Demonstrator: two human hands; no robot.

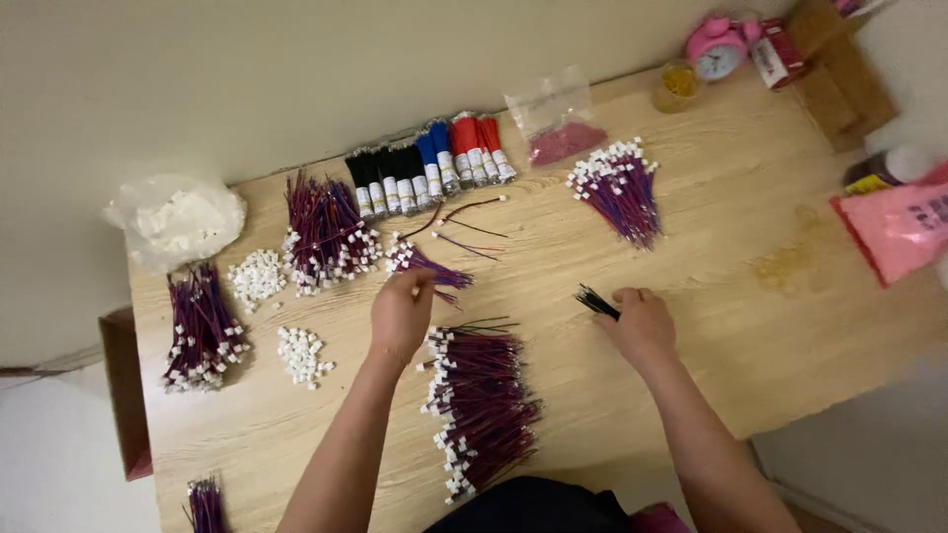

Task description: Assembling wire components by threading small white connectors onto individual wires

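At the far left of the wooden bench (pixel 750 178) a crumpled clear bag of white pieces (pixel 178 219) is seen, and below it a bundle of purple-and-red wires with white plugs (pixel 202 331) is laid beside two small heaps of loose white plugs (pixel 259 276). A larger wire bundle (pixel 324 237) is spread just right of these, and behind it a row of upright packs is lined up by the wall: black ones (pixel 387 180), then blue ones (pixel 436 158), then red ones (pixel 480 148), each wrapped with a pale label band near its lower end. The left hand (pixel 401 314) is held palm down with its fingers curled, and a small cluster of plugged wires (pixel 420 264) is pinched at its fingertips. Below, between the two forearms, a long heap of finished wires (pixel 479 395) is piled near the front edge. The right hand (pixel 640 324) is closed loosely around a thin bunch of dark wires (pixel 596 302), whose ends stick out to the left of the fingers. Behind it another wire bundle (pixel 620 188) is fanned out, and a small clear bag with dark red contents (pixel 559 120) is propped by the wall. At the far right a pink alarm clock (pixel 718 45) and a flat pink package (pixel 899 225) are placed.
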